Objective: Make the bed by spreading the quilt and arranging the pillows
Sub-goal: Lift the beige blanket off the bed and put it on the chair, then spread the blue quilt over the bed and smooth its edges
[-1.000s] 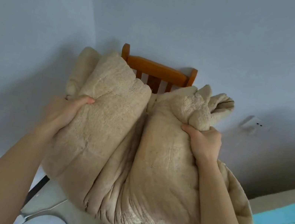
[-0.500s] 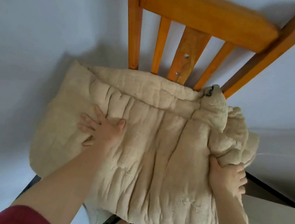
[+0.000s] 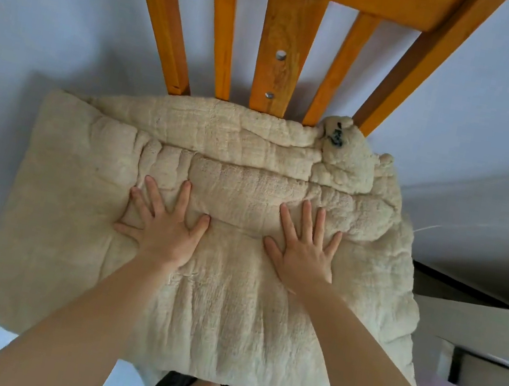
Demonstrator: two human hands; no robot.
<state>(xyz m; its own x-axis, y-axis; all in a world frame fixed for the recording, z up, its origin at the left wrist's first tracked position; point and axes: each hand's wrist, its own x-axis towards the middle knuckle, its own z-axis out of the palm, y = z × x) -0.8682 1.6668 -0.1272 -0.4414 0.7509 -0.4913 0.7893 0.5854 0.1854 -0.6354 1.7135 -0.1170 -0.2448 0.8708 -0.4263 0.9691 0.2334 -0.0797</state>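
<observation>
No word, number or brand can be read here. The nearest thing to writing is a small black mark [image 3: 335, 135] on the bunched corner of the quilt [image 3: 227, 306]. It lies beyond the right hand [image 3: 303, 258], just beside the chair [image 3: 282, 29], and is too blurred to make out.

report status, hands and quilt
Left hand and right hand flat, pressing quilt. Quilt folded on wooden chair, not yet spread. Nothing on top of it.
</observation>
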